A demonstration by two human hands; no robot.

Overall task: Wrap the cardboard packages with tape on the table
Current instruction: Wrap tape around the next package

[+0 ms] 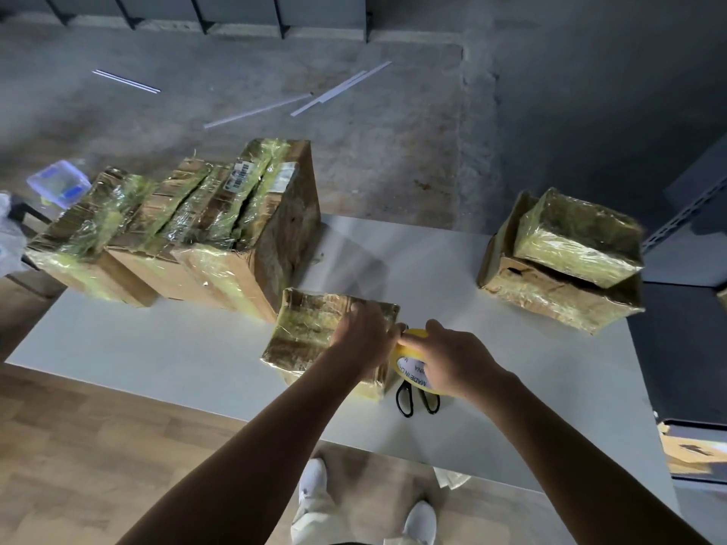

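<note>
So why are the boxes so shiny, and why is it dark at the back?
In the head view, light glares off the taped packages; a bright patch shines on the table; the floor behind is dim; the right stack looks slightly blurred at its edge.

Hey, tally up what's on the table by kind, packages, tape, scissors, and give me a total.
Cardboard packages: 6, it seems: left row 3, centre package 1, right stack 2
Tape roll: 1
Scissors: 1
Total: 8
</note>
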